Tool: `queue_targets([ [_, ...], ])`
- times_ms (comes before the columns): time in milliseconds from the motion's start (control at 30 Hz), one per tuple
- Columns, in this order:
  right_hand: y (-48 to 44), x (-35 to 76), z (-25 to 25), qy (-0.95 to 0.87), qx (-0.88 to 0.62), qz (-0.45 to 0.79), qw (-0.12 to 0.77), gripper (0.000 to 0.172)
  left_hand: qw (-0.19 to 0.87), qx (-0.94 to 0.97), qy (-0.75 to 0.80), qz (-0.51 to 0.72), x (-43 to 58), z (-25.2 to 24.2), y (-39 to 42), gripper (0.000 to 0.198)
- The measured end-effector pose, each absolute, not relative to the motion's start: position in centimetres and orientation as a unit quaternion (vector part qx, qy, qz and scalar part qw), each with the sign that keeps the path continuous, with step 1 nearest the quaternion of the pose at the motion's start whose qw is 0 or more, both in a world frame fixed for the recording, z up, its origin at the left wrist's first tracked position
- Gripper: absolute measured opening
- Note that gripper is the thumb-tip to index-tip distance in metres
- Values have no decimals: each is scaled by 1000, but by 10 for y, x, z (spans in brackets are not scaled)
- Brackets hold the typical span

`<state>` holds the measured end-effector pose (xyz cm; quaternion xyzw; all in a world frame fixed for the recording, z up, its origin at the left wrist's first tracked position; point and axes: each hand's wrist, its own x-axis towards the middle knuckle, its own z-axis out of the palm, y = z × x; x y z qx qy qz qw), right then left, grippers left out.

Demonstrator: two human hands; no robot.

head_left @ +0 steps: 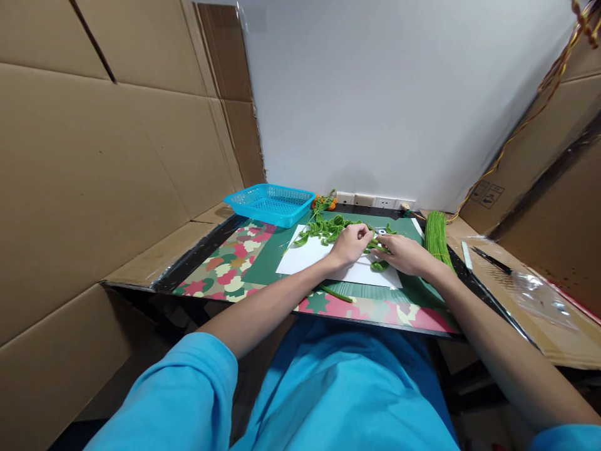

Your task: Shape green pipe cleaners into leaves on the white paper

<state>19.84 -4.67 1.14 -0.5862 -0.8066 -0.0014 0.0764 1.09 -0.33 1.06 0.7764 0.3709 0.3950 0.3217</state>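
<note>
My left hand [350, 245] is closed in a pinch over a white sheet of paper [310, 264], at the edge of a heap of curled green pipe cleaner pieces [332, 227]. Facing it, my right hand [404, 253] has its fingers closed too. A green pipe cleaner [374, 245] runs between the fingertips of both hands; its ends are hidden by the fingers. Just below the right fingertips lies a coiled green piece [379, 266] on the paper. One loose green stem [337, 293] rests nearer my body, on the mat.
A blue plastic basket [270, 203] stands at the back left, beside orange flowers [325, 202]. On the right are a thick bundle of green pipe cleaners [437, 238], a pale-handled tool [466, 256], a black pointed tool [492, 259] and a clear bag [539, 294]. Cardboard walls [117, 169] flank the table.
</note>
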Motion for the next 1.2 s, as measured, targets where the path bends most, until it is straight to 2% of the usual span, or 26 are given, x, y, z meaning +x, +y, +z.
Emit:
queue_targets([
  [1200, -46, 200, 11, -818, -571, 0, 69, 23, 297, 812, 350, 360, 9, 10, -5, 26],
])
